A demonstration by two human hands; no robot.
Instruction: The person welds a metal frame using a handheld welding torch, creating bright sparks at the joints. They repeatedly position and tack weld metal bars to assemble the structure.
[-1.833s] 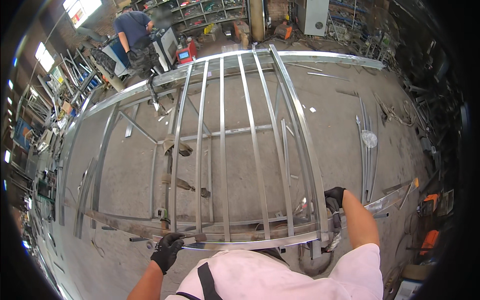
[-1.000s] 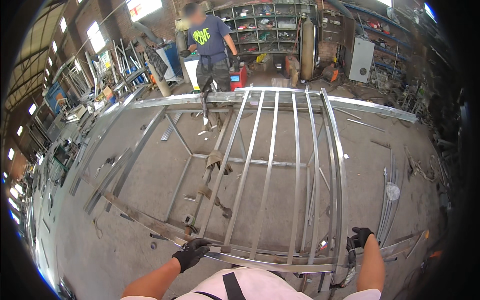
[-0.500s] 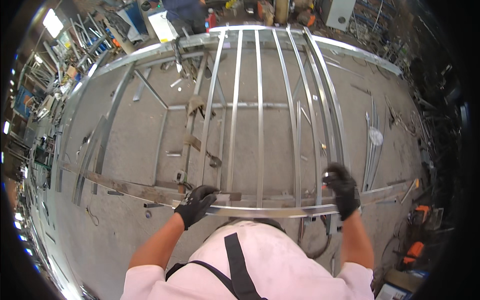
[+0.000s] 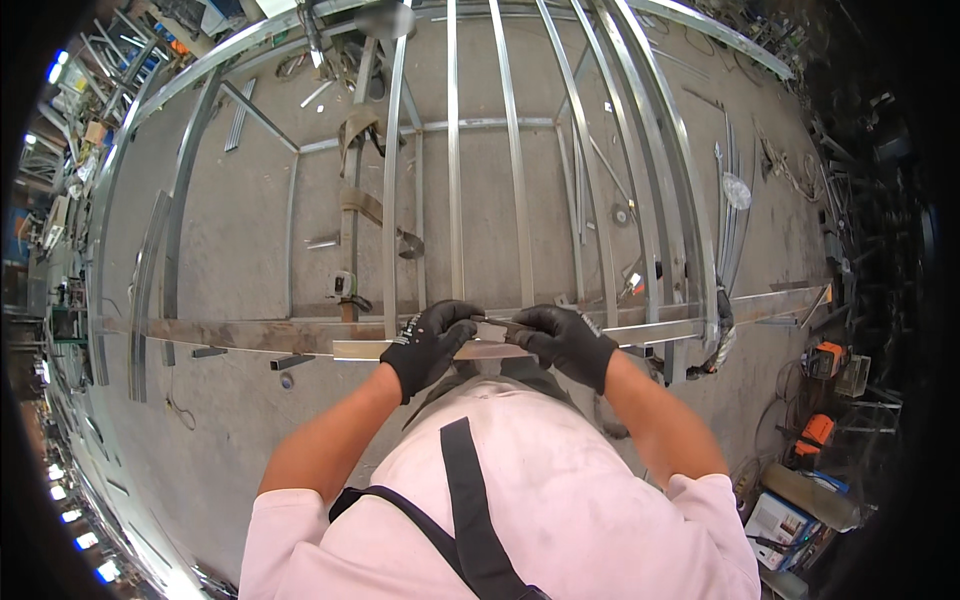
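Note:
My left hand (image 4: 432, 347) and my right hand (image 4: 568, 345), both in black gloves, meet in front of my body with bent fingers. Between their fingertips is something thin and dark that I cannot make out. Just beneath the hands runs a shiny metal bar (image 4: 360, 349) along the near side of a large metal frame, partly covered by the gloves. Behind it lies a rusty beam (image 4: 240, 332). Several silvery tubes (image 4: 454, 150) stretch from this near side toward the far side.
A brown strap (image 4: 366, 206) hangs on a frame member at left. Loose metal lengths (image 4: 150, 300) lean at far left. Orange tools (image 4: 815, 434) and a box (image 4: 778, 522) are at right. A grey-black shape (image 4: 724, 338) at the frame's right corner is unclear.
My right hand has moved left from the frame's right end to meet my left hand. My left hand has shifted right. The view has tilted nearer my body.

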